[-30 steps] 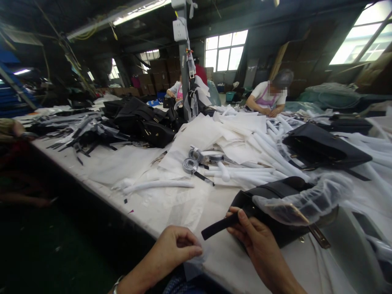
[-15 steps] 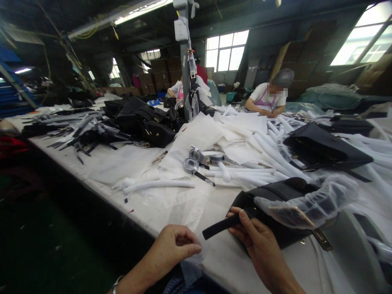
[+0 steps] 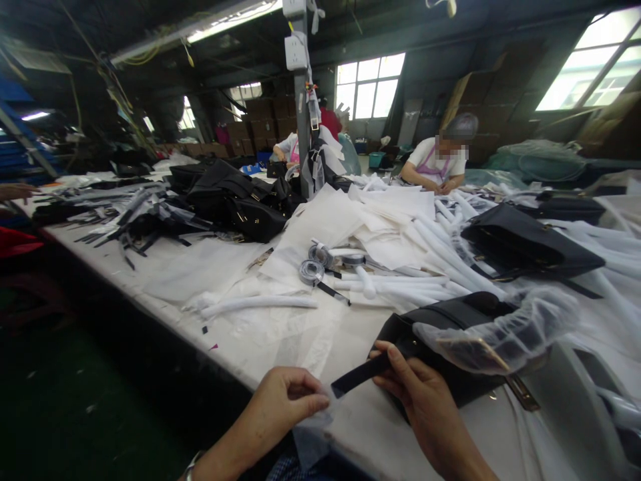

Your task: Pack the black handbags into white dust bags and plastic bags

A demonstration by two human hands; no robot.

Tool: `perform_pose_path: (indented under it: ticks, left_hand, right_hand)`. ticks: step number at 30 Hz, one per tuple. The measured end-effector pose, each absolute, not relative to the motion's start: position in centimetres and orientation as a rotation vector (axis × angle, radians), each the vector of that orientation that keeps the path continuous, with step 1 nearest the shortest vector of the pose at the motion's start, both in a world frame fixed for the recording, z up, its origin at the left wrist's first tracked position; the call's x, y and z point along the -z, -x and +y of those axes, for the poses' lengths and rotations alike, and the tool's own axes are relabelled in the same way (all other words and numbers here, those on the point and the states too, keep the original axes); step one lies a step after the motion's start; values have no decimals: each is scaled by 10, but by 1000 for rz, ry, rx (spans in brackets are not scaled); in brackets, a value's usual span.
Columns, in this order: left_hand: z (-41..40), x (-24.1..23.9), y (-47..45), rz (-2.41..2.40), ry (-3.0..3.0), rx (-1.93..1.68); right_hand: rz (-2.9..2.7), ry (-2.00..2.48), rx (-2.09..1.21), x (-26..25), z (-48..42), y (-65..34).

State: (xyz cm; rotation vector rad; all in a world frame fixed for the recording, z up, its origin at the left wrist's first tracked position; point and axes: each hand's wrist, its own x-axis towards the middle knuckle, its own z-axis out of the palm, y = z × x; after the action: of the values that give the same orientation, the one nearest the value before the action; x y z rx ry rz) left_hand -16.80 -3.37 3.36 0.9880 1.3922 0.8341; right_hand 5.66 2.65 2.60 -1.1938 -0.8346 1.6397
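The room is a dim workshop, its ceiling [image 3: 125,17] and back wall [image 3: 431,70] sunk in dark grey. A fluorescent tube light [image 3: 235,21] slants overhead, with loose yellow cable [image 3: 145,57] near it. Daylight glares through a multi-pane window [image 3: 365,93] at the back and a larger, tilted-looking right-hand window [image 3: 565,83]. A grey post [image 3: 302,100] carrying a white socket box [image 3: 296,53] rises beyond the near edge of a long pale worktable [image 3: 238,344]. Brown cartons [image 3: 263,127] are stacked behind; a teal bin [image 3: 375,159] stands below the middle window. Dark green floor [image 3: 65,394] fills the lower left.
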Motion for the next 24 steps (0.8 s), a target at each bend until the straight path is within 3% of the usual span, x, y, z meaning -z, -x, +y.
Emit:
perform_pose_path:
  ticks: [18,24]
  left_hand:
    - [33,-47,81,1111,-992,-984]
    - [39,-46,61,1080,-1008,-966]
  right_hand:
    - [-948,1129,-1667,-46,20,-68]
    - [-952,1181,-1513,-28,-2,-81]
